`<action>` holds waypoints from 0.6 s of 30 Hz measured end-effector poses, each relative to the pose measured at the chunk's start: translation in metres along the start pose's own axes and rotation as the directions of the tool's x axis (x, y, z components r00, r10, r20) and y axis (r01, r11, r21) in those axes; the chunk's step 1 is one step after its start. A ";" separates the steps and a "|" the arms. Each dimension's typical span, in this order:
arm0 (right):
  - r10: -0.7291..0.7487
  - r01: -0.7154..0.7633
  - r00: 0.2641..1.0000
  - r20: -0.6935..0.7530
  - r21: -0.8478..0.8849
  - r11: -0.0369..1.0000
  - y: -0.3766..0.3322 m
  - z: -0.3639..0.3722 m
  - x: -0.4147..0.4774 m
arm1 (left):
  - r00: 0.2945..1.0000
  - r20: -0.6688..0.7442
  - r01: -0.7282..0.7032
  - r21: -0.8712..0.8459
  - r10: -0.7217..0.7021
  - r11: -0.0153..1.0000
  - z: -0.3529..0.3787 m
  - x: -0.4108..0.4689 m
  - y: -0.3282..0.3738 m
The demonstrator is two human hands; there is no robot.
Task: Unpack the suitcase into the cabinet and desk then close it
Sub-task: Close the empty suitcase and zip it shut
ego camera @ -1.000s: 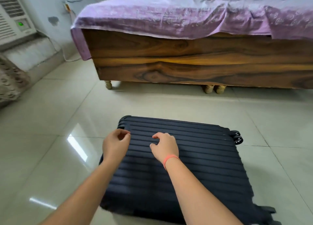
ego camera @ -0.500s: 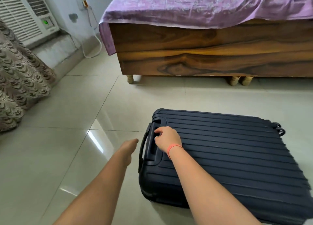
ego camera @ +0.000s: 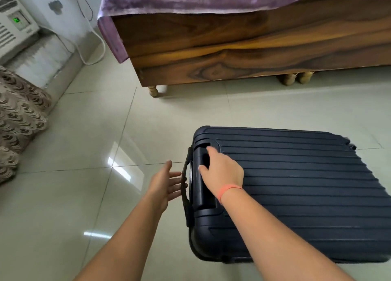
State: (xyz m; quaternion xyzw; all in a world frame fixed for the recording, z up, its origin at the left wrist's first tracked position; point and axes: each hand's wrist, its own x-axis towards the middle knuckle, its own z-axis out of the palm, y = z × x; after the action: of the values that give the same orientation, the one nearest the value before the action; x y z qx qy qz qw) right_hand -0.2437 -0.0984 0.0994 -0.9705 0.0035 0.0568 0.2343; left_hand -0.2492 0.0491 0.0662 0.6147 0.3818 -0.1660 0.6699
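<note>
A closed dark blue suitcase (ego camera: 296,191) lies flat on the tiled floor (ego camera: 84,153) in front of a wooden bed (ego camera: 232,54). Of the two hands, the right hand (ego camera: 224,172) rests open on its top; the left hand (ego camera: 167,183), fingers straight, reaches the side handle (ego camera: 186,204)

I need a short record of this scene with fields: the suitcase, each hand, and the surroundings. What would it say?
suitcase: dark blue, closed, lying flat on the tiled floor
left hand: fingers straight, palm toward the side handle; contact unclear
right hand: rests on the suitcase top, fingers relaxed, near the handle recess
behind: wooden bed with purple sheet
task state: unpacking not yet begun
</note>
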 end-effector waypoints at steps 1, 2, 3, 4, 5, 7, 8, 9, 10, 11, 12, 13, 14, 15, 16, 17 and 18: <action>0.003 -0.003 1.000 -0.009 0.032 1.000 0.001 -0.014 -0.006 | 1.000 -0.024 0.012 -0.028 -0.012 1.000 0.002 -0.017 0.008; 0.007 -0.007 1.000 -0.001 0.067 0.998 0.000 -0.027 -0.014 | 0.998 -0.052 0.024 -0.054 -0.027 0.998 0.003 -0.034 0.015; -0.001 -0.001 1.000 0.018 0.107 0.994 -0.004 -0.039 -0.022 | 0.997 -0.072 0.031 -0.079 -0.036 0.996 0.002 -0.050 0.022; -0.023 0.016 0.999 0.041 0.154 0.988 -0.012 -0.055 -0.034 | 0.995 -0.086 0.038 -0.091 -0.046 0.995 -0.004 -0.072 0.034; -0.055 0.045 0.997 0.051 0.187 0.981 -0.020 -0.071 -0.044 | 0.996 -0.076 0.037 -0.106 -0.045 0.994 -0.007 -0.093 0.045; -0.105 0.095 0.994 0.039 0.207 0.974 -0.036 -0.114 -0.070 | 0.999 0.000 0.041 -0.115 -0.041 0.993 -0.009 -0.142 0.072; -0.115 0.106 0.992 0.041 0.191 0.976 -0.042 -0.133 -0.082 | 0.998 0.049 0.046 -0.113 -0.041 0.993 -0.009 -0.164 0.082; -0.112 0.102 0.992 0.056 0.163 0.981 -0.047 -0.160 -0.095 | 0.994 0.097 0.061 -0.106 -0.051 0.992 -0.006 -0.189 0.096; -0.100 0.090 0.992 0.079 0.126 0.988 -0.049 -0.183 -0.106 | 0.988 0.137 0.080 -0.105 -0.065 0.991 -0.003 -0.211 0.108; -0.078 0.070 0.992 0.097 0.085 0.994 -0.050 -0.209 -0.115 | 0.980 0.179 0.106 -0.103 -0.086 0.989 0.003 -0.232 0.120; -0.056 0.051 0.991 0.121 0.048 0.998 -0.051 -0.232 -0.121 | 0.971 0.218 0.124 -0.100 -0.100 0.987 0.010 -0.248 0.129; -0.035 0.034 0.988 0.149 0.008 0.999 -0.051 -0.253 -0.122 | 0.960 0.261 0.135 -0.099 -0.105 0.986 0.017 -0.260 0.138; -0.014 0.021 0.984 0.178 -0.037 0.999 -0.050 -0.276 -0.121 | 0.945 0.307 0.143 -0.088 -0.110 0.986 0.027 -0.273 0.151; 0.007 0.010 0.979 0.204 -0.084 0.996 -0.051 -0.293 -0.119 | 0.930 0.350 0.150 -0.078 -0.114 0.986 0.037 -0.283 0.162; 0.038 -0.011 0.978 0.207 -0.132 0.991 -0.050 -0.309 -0.116 | 0.919 0.378 0.143 -0.052 -0.113 0.988 0.049 -0.293 0.173; 0.080 -0.047 0.977 0.198 -0.165 0.985 -0.048 -0.320 -0.113 | 0.924 0.371 0.108 -0.018 -0.093 0.994 0.060 -0.300 0.180; 0.133 -0.099 0.974 0.182 -0.186 0.978 -0.045 -0.328 -0.111 | 0.943 0.328 0.044 0.026 -0.050 0.999 0.070 -0.305 0.183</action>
State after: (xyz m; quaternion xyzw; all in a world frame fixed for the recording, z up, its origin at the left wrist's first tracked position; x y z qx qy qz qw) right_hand -0.3173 -0.2099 0.4223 -0.9754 0.0326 0.1643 0.1432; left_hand -0.3003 -0.0581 0.4082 0.5751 0.2780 -0.2855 0.7144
